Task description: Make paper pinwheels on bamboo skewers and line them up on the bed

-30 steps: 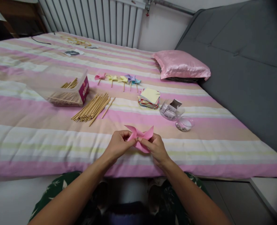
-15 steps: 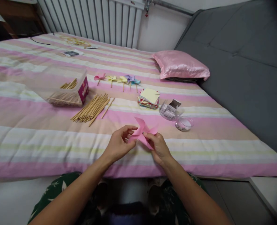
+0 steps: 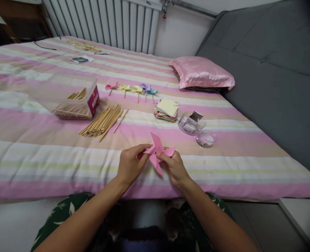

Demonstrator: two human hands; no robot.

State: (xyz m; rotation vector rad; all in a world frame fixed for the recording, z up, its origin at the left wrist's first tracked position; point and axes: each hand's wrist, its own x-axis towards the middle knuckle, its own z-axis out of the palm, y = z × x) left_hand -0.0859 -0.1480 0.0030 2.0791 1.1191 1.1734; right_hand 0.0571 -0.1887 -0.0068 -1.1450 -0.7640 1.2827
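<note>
Between my hands, over the front of the bed, is a pink paper pinwheel (image 3: 157,142) with its blades folded to the middle, where a small dark dot shows. My left hand (image 3: 131,161) pinches its left blade between thumb and fingers. My right hand (image 3: 176,167) grips it from the right, the thumb pressed close to the centre and the other fingers behind the paper. No stick is visible on this pinwheel. Beyond my hands lies a pile of thin wooden sticks (image 3: 102,120), with one stick (image 3: 120,121) apart on its right.
A clear plastic box (image 3: 94,99) of sticks stands left. Several finished pinwheels (image 3: 137,89) lie in a row. Right of them are a stack of coloured paper (image 3: 167,107), an open clear container (image 3: 187,126) and a small round case (image 3: 206,139). A pink pillow (image 3: 203,72) lies behind.
The pinwheel has turned and shifted slightly left. My left fingers, looser before, have closed on its left blade, and my right thumb stays near the centre.
</note>
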